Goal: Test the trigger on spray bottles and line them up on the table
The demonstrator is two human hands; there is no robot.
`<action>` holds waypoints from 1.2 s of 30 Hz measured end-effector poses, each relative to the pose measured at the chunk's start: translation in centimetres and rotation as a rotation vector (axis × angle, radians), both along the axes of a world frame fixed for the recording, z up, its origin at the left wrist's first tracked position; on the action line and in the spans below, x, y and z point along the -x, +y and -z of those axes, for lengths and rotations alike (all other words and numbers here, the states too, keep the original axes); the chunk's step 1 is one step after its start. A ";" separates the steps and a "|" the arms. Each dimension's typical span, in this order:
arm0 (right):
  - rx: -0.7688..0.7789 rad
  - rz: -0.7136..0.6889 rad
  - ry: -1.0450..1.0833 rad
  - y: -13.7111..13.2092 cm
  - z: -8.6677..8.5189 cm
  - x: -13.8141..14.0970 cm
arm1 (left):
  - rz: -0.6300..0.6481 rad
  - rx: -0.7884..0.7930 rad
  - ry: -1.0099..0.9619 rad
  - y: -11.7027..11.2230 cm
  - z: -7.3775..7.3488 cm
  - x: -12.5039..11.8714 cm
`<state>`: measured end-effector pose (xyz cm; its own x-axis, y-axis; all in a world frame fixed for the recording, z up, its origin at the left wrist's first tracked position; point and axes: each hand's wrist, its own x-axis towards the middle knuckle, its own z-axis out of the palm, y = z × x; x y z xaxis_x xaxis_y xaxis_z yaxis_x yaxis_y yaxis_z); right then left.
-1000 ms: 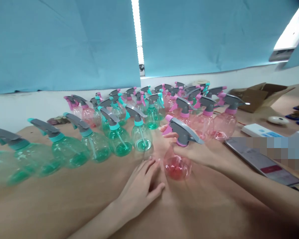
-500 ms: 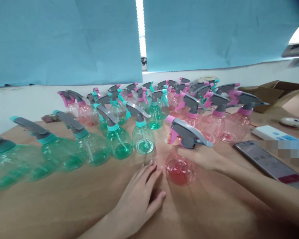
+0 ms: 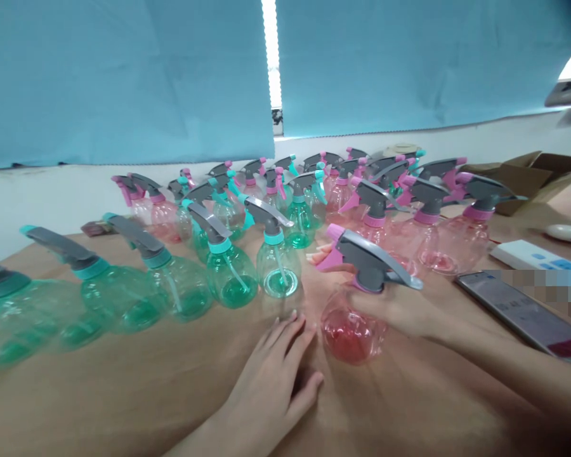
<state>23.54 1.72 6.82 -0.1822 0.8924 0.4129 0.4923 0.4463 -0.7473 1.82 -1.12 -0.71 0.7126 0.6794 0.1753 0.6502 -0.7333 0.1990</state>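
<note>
In front of me a pink spray bottle (image 3: 352,330) with a grey and pink trigger head stands on the wooden table. My right hand (image 3: 390,308) reaches from the right behind its neck and is closed around it; fingertips show past the pink trigger, and the bottle hides the rest. My left hand (image 3: 271,374) lies on the tabletop left of that bottle, fingers stretched out, holding nothing. Just beyond its fingertips stands a clear spray bottle (image 3: 280,270) with a turquoise collar, beside a green spray bottle (image 3: 231,279).
A row of green spray bottles (image 3: 118,298) runs to the left. Several pink spray bottles (image 3: 428,244) stand behind on the right. A phone (image 3: 514,317), a white box (image 3: 537,257), a mouse (image 3: 566,233) and an open cardboard box (image 3: 528,184) are at right.
The view has shifted slightly, so everything sits a little further right. The pink bottle in my right hand appears slightly lower and nearer, and more of that hand's fingers show behind it.
</note>
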 end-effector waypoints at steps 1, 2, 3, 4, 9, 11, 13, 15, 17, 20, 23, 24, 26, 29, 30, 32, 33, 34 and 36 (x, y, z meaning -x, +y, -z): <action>0.026 -0.035 0.048 0.1 0.0 0.1 | 0.000 -0.009 0.003 0.0 0.0 0.0; 0.053 -0.067 0.096 0.2 0.0 0.2 | 0.001 -0.018 0.007 -0.1 0.1 0.0; 0.072 -0.085 0.130 0.2 0.0 0.2 | 0.002 -0.026 0.011 -0.1 0.1 0.0; 0.074 -0.087 0.142 0.2 0.0 0.2 | 0.002 -0.031 0.015 -0.1 0.0 0.0; 0.060 0.020 0.060 0.4 0.5 -0.1 | -0.002 -0.028 0.036 0.0 -0.2 -0.1; 0.061 0.074 0.026 0.4 0.6 -0.1 | -0.005 -0.026 0.051 0.0 -0.2 -0.1; 0.067 0.090 0.024 0.4 0.6 -0.1 | -0.010 -0.029 0.059 -0.1 -0.3 -0.1; 0.078 0.061 0.050 0.4 0.6 0.0 | -0.013 -0.031 0.059 -0.1 -0.4 -0.1; 0.087 0.023 0.083 0.4 0.7 0.0 | -0.013 -0.028 0.055 -0.1 -0.4 -0.1; 0.086 0.003 0.111 0.4 0.8 -0.1 | -0.010 -0.017 0.055 -0.1 -0.5 -0.2; 0.053 0.004 0.103 0.5 1.0 -0.2 | -0.012 -0.011 0.054 0.0 -0.5 -0.2; 0.045 0.006 0.101 0.5 1.1 -0.2 | -0.013 -0.010 0.049 0.0 -0.5 -0.2; 0.046 0.009 0.108 0.5 1.2 -0.3 | -0.011 -0.008 0.034 0.0 -0.5 -0.2; 0.049 0.013 0.134 0.4 1.3 -0.3 | -0.009 -0.004 0.031 -0.1 -0.6 -0.2; 0.047 0.011 0.137 0.4 1.3 -0.3 | -0.011 -0.004 0.032 -0.2 -0.6 -0.2; 0.055 0.013 0.140 0.3 1.2 -0.2 | -0.010 -0.005 0.032 -0.2 -0.6 -0.2; 0.061 0.017 0.140 0.3 1.1 -0.2 | -0.010 -0.006 0.032 -0.2 -0.6 -0.2; 0.063 0.022 0.140 0.2 1.0 -0.1 | -0.011 -0.008 0.034 -0.1 -0.6 -0.2; 0.058 0.032 0.141 0.2 0.9 0.0 | -0.011 -0.009 0.043 -0.1 -0.6 -0.2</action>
<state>23.54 1.89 5.96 -0.0975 0.9197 0.3804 0.3936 0.3867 -0.8340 1.97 -1.22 -0.15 0.7120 0.6859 0.1506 0.6661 -0.7275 0.1645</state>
